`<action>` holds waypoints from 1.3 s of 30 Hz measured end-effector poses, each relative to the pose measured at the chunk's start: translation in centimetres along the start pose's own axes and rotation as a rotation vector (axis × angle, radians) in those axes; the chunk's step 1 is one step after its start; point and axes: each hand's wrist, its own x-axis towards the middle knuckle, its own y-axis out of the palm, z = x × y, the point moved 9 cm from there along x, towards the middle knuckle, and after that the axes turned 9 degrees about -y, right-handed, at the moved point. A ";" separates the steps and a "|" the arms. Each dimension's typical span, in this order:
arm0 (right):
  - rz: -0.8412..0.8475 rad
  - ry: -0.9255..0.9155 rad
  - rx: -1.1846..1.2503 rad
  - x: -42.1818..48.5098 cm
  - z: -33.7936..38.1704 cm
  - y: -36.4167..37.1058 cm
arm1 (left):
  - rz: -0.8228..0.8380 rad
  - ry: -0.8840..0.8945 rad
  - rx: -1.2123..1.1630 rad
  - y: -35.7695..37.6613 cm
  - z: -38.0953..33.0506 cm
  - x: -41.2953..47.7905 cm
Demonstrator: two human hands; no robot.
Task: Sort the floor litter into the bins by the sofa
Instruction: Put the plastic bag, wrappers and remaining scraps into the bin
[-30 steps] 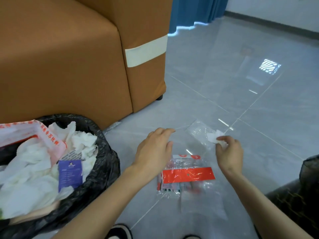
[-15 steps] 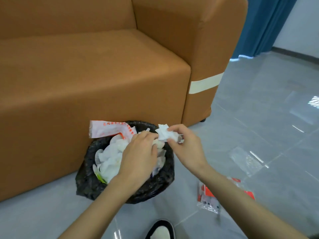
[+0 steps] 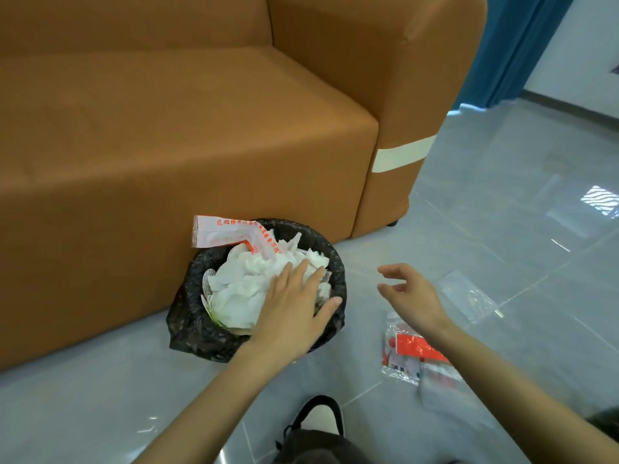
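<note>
A round bin with a black liner (image 3: 194, 283) stands against the sofa front, heaped with white tissues (image 3: 244, 283) and a white-and-red printed wrapper (image 3: 227, 231). My left hand (image 3: 294, 309) lies flat on the tissues at the bin's right side, fingers straight, thumb on the rim. My right hand (image 3: 410, 294) hovers to the right of the bin with loose fingers and holds nothing. On the floor below it lies a clear plastic packet with a red label (image 3: 413, 351). A clear empty bag (image 3: 469, 294) lies further right.
The brown sofa (image 3: 201, 128) fills the upper left, its armrest carrying a white tape band (image 3: 402, 155). Grey glossy floor tiles (image 3: 519, 212) spread to the right. A blue curtain (image 3: 512, 45) hangs at the back. My shoe (image 3: 321, 416) is at the bottom centre.
My right hand carried the white tissue from the floor to the bin and released it, then drew back to the right. My left hand settled flat on the tissues.
</note>
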 end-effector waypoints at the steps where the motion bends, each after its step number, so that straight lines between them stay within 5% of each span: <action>1: 0.009 0.038 -0.028 -0.4 -1.8 -0.4 | 0.025 0.003 0.052 1.2 -0.3 0.4; 12: 0.318 0.250 -0.554 -4.5 -18.3 -0.3 | -0.138 0.065 0.145 3.1 -1.2 2.5; 15: 0.264 0.290 -0.640 -5.8 -20.5 -0.9 | -0.351 0.132 0.142 2.4 -2.8 2.3; 19: 0.160 0.257 -0.603 -7.4 -21.3 -1.3 | -0.353 0.273 0.106 4.4 -6.5 2.3; 25: 0.415 0.230 -0.636 -10.2 -23.1 1.5 | -0.115 0.312 -0.061 10.3 -10.7 3.1; 32: 0.265 0.090 -0.624 -9.9 -24.1 0.8 | 0.224 0.370 -0.018 19.6 -12.0 3.3; 39: 0.162 -0.110 -0.521 -10.2 -23.8 0.4 | 0.394 0.316 0.134 25.1 -10.5 3.5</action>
